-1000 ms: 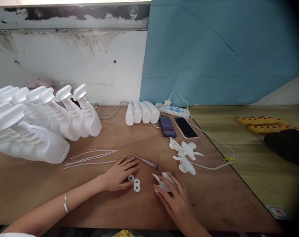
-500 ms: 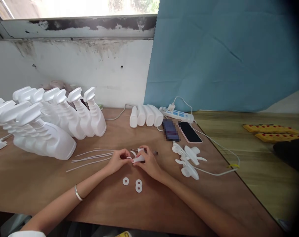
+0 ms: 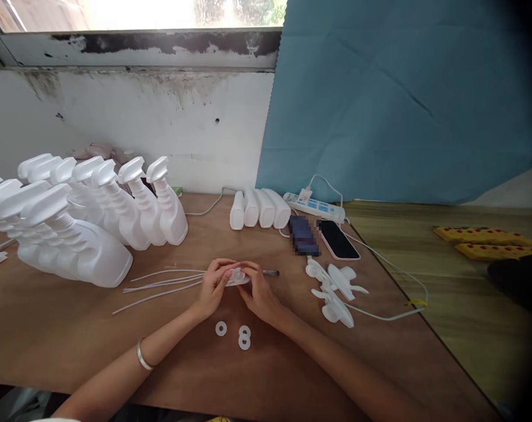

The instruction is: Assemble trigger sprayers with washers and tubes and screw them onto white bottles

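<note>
Your left hand (image 3: pixel 213 285) | fingers pinch white spray trigger head (image 3: pixel 238 276) | your right hand (image 3: pixel 260 293) grips it too | three white washers (image 3: pixel 243 337) just below

No legible text anywhere. Power strip (image 3: pixel 314 206) below the blue cloth (image 3: pixel 402 99) carries blue markings, too small to read.

Probably a small, makeshift assembly workshop; rows of identical white spray bottles (image 3: pixel 78 246) lie on a bare plywood bench (image 3: pixel 63 346) beside loose trigger heads (image 3: pixel 336 287), thin tubes (image 3: pixel 160 282) and washers (image 3: pixel 244 337) (a stained wall (image 3: pixel 138 135) behind).
</note>
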Tool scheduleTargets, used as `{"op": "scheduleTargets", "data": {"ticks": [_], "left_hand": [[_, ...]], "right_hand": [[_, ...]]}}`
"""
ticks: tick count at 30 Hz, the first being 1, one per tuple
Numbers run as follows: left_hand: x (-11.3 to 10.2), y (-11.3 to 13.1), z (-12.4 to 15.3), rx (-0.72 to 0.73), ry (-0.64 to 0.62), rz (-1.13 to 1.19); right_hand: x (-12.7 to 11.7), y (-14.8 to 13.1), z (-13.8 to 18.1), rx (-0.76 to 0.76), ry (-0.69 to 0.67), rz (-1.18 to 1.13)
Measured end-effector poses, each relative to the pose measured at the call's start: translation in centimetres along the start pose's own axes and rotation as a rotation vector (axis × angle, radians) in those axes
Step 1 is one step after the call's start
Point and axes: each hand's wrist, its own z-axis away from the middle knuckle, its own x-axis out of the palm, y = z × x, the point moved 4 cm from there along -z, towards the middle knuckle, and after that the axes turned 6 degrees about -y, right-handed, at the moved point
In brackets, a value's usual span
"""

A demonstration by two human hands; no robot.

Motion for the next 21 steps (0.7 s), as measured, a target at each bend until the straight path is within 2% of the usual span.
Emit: {"op": "scheduleTargets", "data": {"ticks": [3,7,13,18,21], "left_hand": [[0.6,-0.1,0.3,0.022,0.004,-0.034],[0.8,-0.9,0.0,-0.066,0.003,0.049],[0.5,-0.9,-0.2,-0.102,-0.039,0.074],[0.5,-0.7,0.0,-0.087,-0.077,0.175],[0.4,-0.4,-0.1,-0.062,-0.121,0.161]], "right_hand": [[0.3,0.3,0.1,-0.030,-0.008,-0.012],[0.5,0.6,0.3,-0.047,0.007,-0.010],[0.4,0.3,0.2,-0.065,-0.015,-0.012],[-0.1,-0.2,-0.1,-0.068,-0.025,0.002],[-0.4,-0.5,-0.2,-0.067,-0.024,0.005]]}}
